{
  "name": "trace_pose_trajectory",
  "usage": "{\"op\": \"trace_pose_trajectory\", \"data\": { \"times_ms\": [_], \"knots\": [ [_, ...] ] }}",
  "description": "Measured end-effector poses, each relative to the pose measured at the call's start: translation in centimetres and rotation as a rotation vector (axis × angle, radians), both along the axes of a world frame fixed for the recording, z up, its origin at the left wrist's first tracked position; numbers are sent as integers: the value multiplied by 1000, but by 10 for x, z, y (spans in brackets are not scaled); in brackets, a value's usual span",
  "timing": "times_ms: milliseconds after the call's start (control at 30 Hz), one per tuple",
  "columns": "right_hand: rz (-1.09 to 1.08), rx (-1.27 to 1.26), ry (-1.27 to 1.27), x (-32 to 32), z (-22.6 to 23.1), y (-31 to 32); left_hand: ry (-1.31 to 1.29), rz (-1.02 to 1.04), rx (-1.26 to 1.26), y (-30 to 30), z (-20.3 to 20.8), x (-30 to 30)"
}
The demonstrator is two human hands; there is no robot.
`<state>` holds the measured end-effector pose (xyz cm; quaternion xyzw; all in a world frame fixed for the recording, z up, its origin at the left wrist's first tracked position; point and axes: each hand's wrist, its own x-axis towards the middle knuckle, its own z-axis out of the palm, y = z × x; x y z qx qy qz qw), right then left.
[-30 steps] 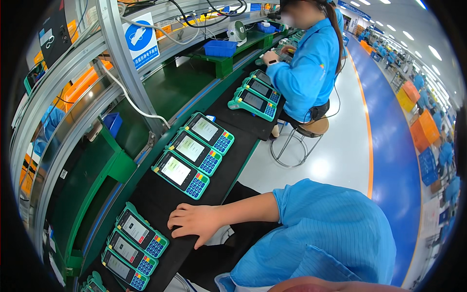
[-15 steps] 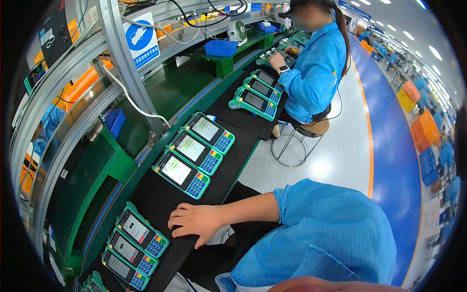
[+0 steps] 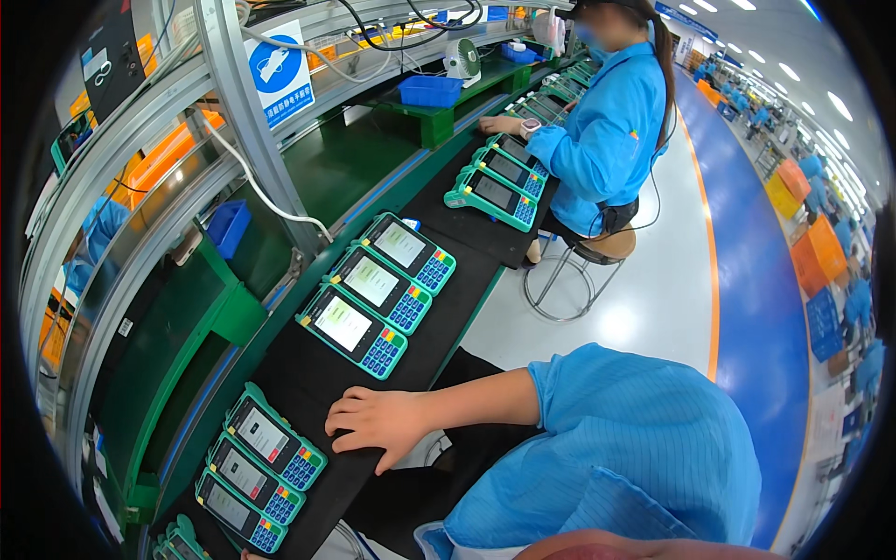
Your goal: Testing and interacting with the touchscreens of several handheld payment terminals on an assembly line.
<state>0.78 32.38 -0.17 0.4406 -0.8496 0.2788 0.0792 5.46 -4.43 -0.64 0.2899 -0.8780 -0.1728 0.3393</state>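
Observation:
My right hand (image 3: 378, 425) lies palm down on the edge of the black mat (image 3: 303, 369), fingers spread and holding nothing. Beyond it stands a row of three green-framed card payment terminals, the closest of them a terminal (image 3: 350, 331) with a lit white screen and a coloured keypad. On the near side is a second row of three, including a terminal (image 3: 273, 437) close to my fingers but not touched by them. Only a skin-coloured sliver, perhaps my left hand (image 3: 250, 555), shows at the lower edge; its fingers are hidden.
A co-worker in a blue smock (image 3: 597, 140) sits on a round stool (image 3: 607, 246) further along the bench, beside more terminals (image 3: 495, 193). A metal frame post (image 3: 250, 131) rises at the left. Blue bins (image 3: 429, 91) and a small fan (image 3: 461, 61) stand on the green shelf.
The view has shifted slightly. The co-worker's near hand has reached further left across the bench. My right hand stays where it was on the mat.

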Motion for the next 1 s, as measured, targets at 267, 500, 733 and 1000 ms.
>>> {"op": "trace_pose_trajectory", "data": {
  "times_ms": [267,500,733,1000],
  "knots": [
    [8,1,-12,0,1,0,21,17,15,0,-2,0],
    [7,3,-20,-1,2,1,34,24,-25,0,-4,-1],
    [14,-1,-37,0,3,-2,-42,99,36,-5,-9,-3],
    [9,-4,-33,1,3,-1,-79,88,34,-4,-2,-2]
  ]
}}
